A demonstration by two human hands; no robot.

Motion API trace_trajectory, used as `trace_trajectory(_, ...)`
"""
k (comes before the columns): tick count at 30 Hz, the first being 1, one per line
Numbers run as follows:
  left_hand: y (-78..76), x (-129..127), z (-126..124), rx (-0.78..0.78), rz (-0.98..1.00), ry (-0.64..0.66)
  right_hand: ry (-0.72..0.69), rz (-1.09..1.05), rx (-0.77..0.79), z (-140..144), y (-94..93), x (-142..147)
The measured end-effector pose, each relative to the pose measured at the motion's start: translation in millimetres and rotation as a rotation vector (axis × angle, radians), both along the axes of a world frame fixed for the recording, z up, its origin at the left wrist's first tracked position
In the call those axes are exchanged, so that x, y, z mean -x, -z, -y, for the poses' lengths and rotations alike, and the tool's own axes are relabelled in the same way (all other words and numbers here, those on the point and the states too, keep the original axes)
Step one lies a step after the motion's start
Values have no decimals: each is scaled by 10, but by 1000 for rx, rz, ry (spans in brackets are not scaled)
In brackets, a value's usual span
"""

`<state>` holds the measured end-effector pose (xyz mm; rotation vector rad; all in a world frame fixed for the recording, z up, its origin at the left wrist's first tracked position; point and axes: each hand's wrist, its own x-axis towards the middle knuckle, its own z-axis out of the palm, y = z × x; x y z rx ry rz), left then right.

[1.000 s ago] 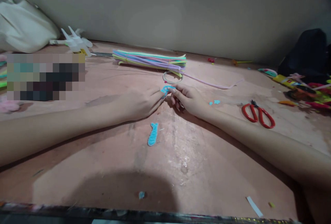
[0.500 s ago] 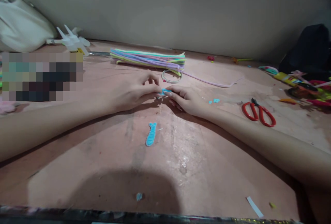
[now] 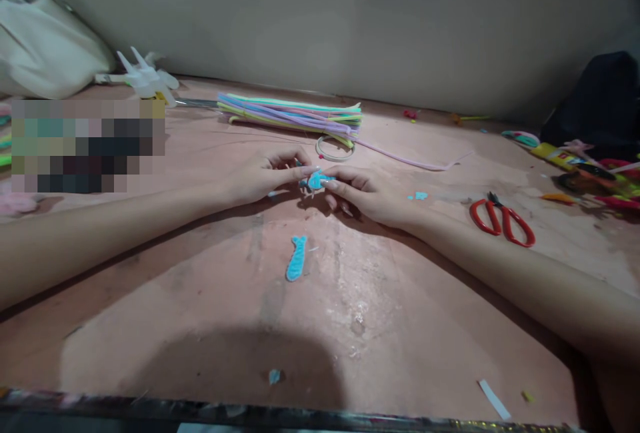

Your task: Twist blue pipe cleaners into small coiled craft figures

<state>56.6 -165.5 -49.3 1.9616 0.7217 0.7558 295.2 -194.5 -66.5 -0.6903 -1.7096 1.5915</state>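
Between my fingertips is a small light-blue craft piece, partly covered by them. My left hand pinches its left side with thumb and forefinger. From the right, my right hand grips the other side, thumb on top. Nearer to me on the table lies a flat, fish-shaped blue piece with a pale edge, its forked end pointing away. Just behind the hands is a wire ring with a tiny red bit at its rim.
A bundle of pastel pipe cleaners lies at the back, one strand reaching right. Red-handled pliers lie beside my right forearm. A white glue gun is back left. Blue scraps, a white strip and a dark bag are also there.
The blue piece between my fingers has turned and shows more of its face. My left hand has shifted slightly left. Nothing on the table has been moved.
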Motion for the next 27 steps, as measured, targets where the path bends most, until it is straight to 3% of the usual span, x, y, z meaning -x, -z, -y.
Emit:
trace_trajectory(5,-58,18,12,-125,-77,-62,7,-68,150,17,-23,2)
trace_trajectory(8,-68,3,7,-260,-159,-54,-17,-60,151,3,-8,-4)
trace_trajectory(14,18,-11,62,-437,-304,-24,47,107,-183,-5,-38,25)
trace_trajectory(17,42,3,111,-466,-400,-40,33,163,-255,23,-65,38)
trace_trajectory(27,10,-37,126,-574,-461,-29,-89,-12,254,86,-48,36)
